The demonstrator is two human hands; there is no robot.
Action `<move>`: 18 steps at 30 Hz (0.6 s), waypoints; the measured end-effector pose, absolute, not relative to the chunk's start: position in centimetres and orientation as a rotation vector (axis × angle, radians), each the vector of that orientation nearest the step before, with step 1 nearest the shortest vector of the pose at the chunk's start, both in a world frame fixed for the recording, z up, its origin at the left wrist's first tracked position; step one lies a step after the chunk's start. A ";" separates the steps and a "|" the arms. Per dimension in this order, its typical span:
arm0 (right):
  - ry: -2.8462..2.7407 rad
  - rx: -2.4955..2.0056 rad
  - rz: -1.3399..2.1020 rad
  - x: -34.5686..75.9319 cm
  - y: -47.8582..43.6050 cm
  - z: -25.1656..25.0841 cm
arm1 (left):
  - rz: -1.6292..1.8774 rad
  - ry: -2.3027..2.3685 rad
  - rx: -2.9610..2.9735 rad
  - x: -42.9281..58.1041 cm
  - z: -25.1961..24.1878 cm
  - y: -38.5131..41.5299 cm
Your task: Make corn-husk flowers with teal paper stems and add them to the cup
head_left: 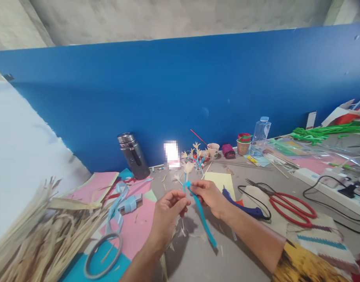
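Observation:
My left hand [170,213] is closed in a pinch at the lower stem of a small cream flower [188,169] that looks made of dried husk. Blue paper tape [204,223] is wrapped round the stem just below the petals, and its long loose end hangs down toward the table. The thumb and fingers of my right hand [211,197] are pinched on this tape close to the stem. Behind the hands, several similar flowers with blue stems [197,158] stand in a cluster. Curled fingers hide the lower stem.
Dried husks [50,231] and a grey tape ring [88,260] lie at left, near a dark flask [134,156]. At right are a blue glue gun [247,209], red-handled scissors [294,209], a power strip [330,188] and a plastic bottle [260,137]. A blue partition [168,90] stands behind.

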State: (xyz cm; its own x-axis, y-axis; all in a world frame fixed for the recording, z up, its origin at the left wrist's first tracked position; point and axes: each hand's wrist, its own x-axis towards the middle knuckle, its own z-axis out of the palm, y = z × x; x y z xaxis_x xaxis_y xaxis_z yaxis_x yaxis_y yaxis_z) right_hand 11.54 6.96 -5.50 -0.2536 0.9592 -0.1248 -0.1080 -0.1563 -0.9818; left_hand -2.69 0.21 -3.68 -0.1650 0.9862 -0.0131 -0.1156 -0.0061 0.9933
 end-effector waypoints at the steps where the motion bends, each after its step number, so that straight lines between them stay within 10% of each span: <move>1: -1.240 -1.087 1.529 11.4 6.9 -5.3 | 1.405 1.246 1.029 -2.7 -3.9 0.2; 18: -1.084 -0.864 1.576 10.2 6.0 -5.8 | 1.411 1.322 0.989 -2.3 -7.1 0.5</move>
